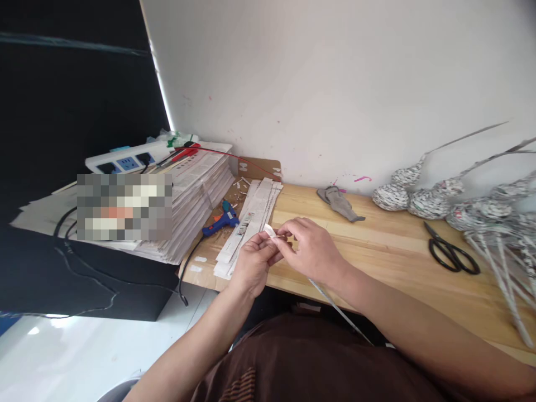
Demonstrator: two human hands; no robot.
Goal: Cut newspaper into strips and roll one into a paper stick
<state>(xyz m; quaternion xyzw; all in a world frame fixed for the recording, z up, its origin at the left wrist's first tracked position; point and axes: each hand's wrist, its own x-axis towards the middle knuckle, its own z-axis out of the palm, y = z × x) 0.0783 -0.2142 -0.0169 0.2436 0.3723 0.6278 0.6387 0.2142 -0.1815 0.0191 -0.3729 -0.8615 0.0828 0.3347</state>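
Both my hands meet over the near edge of a wooden table point(389, 251). My left hand point(251, 261) and my right hand point(312, 248) are closed in a pinch on a thin rolled paper strip point(271, 230), whose white end sticks up between the fingertips. The long rolled tail of the strip point(335, 307) runs down under my right forearm toward my lap. Just left of my hands lies a pile of cut newspaper strips point(251, 220), with a blue glue gun point(220, 221) beside it.
A tall stack of newspapers point(201, 190) with a white power strip point(125, 162) on it stands at the left. Black scissors point(450, 251), a grey rag point(339, 202) and woven paper shapes with long paper rods point(439, 198) lie at the right. A white wall stands behind.
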